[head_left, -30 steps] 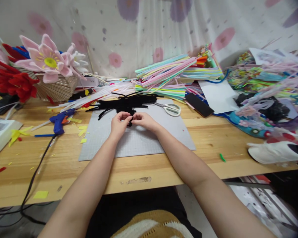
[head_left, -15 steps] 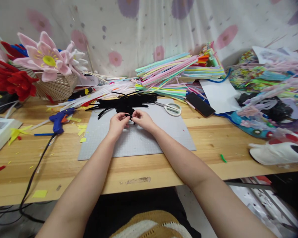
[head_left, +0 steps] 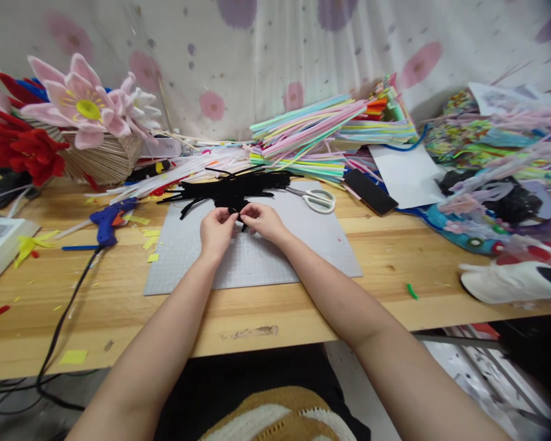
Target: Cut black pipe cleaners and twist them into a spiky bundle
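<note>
- Left hand (head_left: 217, 233): fingers pinched nearly closed on a small black piece (head_left: 232, 210); fingertips hide most of it.
- Right hand (head_left: 265, 223): fingers also pinched, gripping the same piece from the other side, tips just beside the left ones.
- Piece sits above the gray mat (head_left: 275, 264), at the near edge of the black stem pile (head_left: 245, 185); can't tell if it touches the pile.
- Mat lies flat on the wooden tabletop (head_left: 395, 288).
- Scissors (head_left: 320, 201) on mat's far right part, beside the pile; dark phone (head_left: 371, 192) farther right.
- Blue glue gun (head_left: 105, 225) left of mat, apart from it.
</note>
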A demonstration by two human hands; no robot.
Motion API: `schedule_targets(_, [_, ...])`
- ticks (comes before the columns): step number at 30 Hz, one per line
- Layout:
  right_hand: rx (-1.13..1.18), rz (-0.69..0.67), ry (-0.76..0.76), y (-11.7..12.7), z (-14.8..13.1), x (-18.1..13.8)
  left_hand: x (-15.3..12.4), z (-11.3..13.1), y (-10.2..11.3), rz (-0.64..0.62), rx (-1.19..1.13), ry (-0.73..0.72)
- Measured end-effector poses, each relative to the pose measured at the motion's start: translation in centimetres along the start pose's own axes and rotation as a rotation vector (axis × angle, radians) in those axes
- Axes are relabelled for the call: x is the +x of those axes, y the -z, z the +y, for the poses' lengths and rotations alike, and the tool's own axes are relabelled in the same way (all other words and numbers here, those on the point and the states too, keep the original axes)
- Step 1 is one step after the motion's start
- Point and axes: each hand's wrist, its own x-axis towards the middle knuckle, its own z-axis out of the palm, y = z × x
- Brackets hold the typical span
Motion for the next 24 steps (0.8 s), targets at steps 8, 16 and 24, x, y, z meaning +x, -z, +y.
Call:
schedule_targets(8, [-0.17, 0.101, 0.194, 0.1, -0.3, -0.4, -0.1, 0.9, 0.3, -0.032, -0.055, 0.139])
schedule_targets(16, [-0.24, 0.187, 0.305, -0.2, 0.0, -0.5, -0.5, 1.9, 0.4, -0.056, -0.197, 0.288])
schedule_targets(24, [0.107, 0.009, 0.18, -0.2, 0.6, 0.3, -0.4, 0.7, -0.3, -0.069, -0.152, 0.066])
